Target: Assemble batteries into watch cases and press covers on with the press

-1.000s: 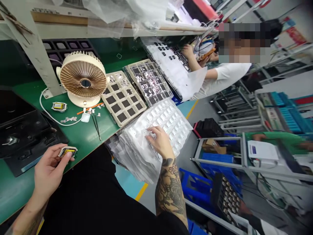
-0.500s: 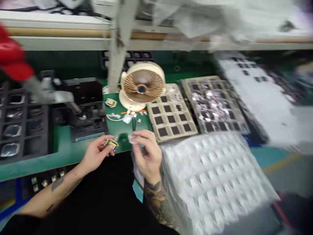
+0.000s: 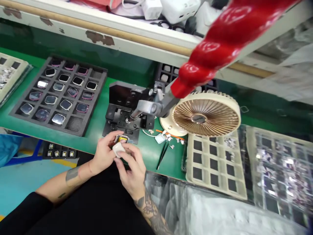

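My left hand (image 3: 104,151) is closed on a small watch case (image 3: 121,138) with a yellow patch inside. Between the fingers of my right hand (image 3: 132,166) is a small white rounded-square piece (image 3: 118,149), held right against the lower side of the case; the left fingertips are also close to it. Both hands are at the bench's front edge, just before a black press fixture (image 3: 132,114) with a red-handled lever (image 3: 210,49). Black tweezers (image 3: 162,155) lie on the green bench to the right, beside small white scraps (image 3: 168,137).
A grey foam tray (image 3: 80,125) of watch cases lies to the left. A cream fan (image 3: 206,114) stands right of the fixture, with a beige compartment tray (image 3: 221,163) before it. Clear plastic trays (image 3: 283,169) lie farther right. A shelf (image 3: 97,36) overhangs the back.
The view has swung left, bringing the red lever across the picture. My right hand has come over to my left hand, and the white piece is now against the watch case.
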### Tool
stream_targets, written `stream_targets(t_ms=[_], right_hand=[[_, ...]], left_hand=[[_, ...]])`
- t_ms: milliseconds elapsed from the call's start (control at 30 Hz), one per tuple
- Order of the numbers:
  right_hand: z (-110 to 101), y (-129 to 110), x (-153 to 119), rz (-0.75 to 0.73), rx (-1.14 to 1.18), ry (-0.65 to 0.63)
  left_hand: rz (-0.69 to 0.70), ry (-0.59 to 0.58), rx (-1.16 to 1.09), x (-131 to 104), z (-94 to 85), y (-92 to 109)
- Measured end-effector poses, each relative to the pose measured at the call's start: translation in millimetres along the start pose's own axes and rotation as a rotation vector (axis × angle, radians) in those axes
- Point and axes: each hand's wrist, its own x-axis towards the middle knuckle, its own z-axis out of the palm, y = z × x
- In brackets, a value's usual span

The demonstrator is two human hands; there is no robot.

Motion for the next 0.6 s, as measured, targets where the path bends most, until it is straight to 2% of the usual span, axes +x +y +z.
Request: stream_targets(t_ms=[67, 167, 333, 500, 600], right_hand=[[1.1, -1.5, 0.2, 0.075, 0.045, 0.022], [-6.8, -0.5, 1.2, 0.079, 0.056, 0.026], [-32.7, 8.7, 9.9, 0.023, -0.084, 0.114], [-40.8, 10.5, 18.3, -0.026, -0.135, 0.012], [-37.0, 9.6, 16.5, -0.039, -0.146, -0.016]], left_hand=[[0.027, 0.001, 0.043, 0.7, -2.5, -0.6], [-0.014, -0.047, 0.001, 2.7, -3.4, 1.9], [-0.147, -0.243, -0.205, 3.2, -0.9, 8.6], [-0.168, -0.311, -0.251, -1.8, 5.1, 10.4], [-0.156, -0.268, -0.248, -3.4, 9.9, 9.7]])
